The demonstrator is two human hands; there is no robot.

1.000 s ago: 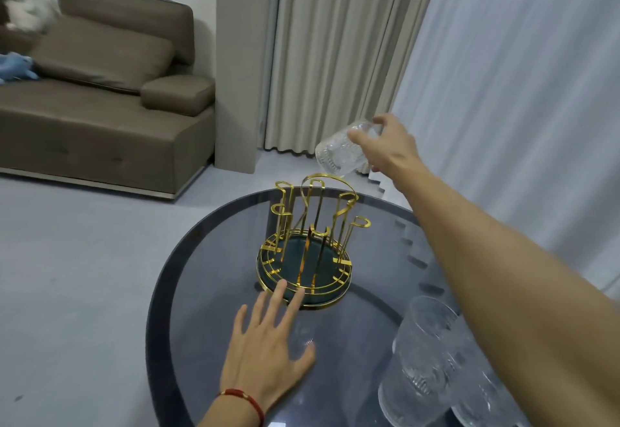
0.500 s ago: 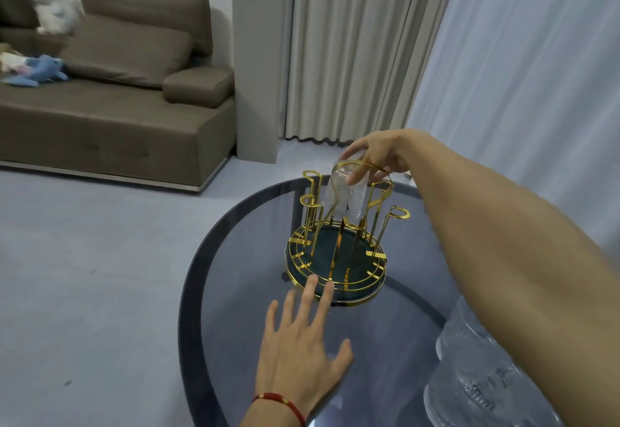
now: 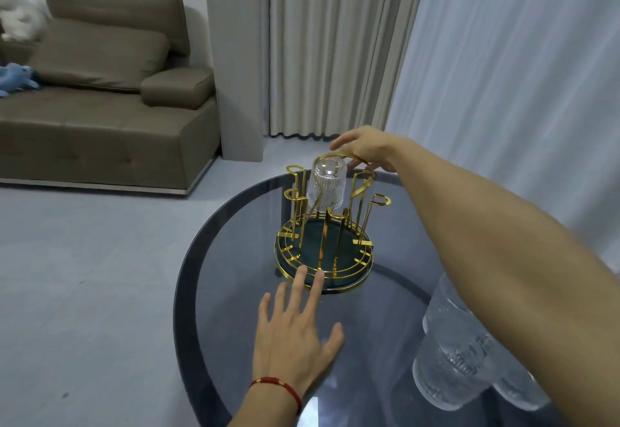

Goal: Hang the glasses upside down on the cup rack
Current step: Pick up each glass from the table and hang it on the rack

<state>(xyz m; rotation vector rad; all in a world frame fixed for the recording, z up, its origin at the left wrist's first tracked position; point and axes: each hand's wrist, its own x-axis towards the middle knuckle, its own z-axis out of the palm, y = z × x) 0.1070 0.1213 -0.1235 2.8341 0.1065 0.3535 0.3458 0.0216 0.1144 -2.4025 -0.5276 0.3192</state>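
A gold wire cup rack [image 3: 324,245] with a dark green base stands on the round dark glass table [image 3: 235,259]. A clear ribbed glass [image 3: 328,185] hangs upside down on a back peg of the rack. My right hand [image 3: 365,148] hovers just behind and above that glass, fingers apart, holding nothing. My left hand [image 3: 295,332] lies flat on the table in front of the rack, fingers spread, fingertips touching the rack's base rim. More clear textured glasses [image 3: 453,353] stand at the table's right front, partly hidden by my right forearm.
A brown sofa [image 3: 100,101] with soft toys stands at the back left on the grey floor. Beige curtains [image 3: 328,44] and white sheer curtains [image 3: 520,74] hang behind and to the right of the table.
My right hand carried the glass down over the rack, turned it upside down onto a back peg and let go. My left hand slid forward to the rack's base.
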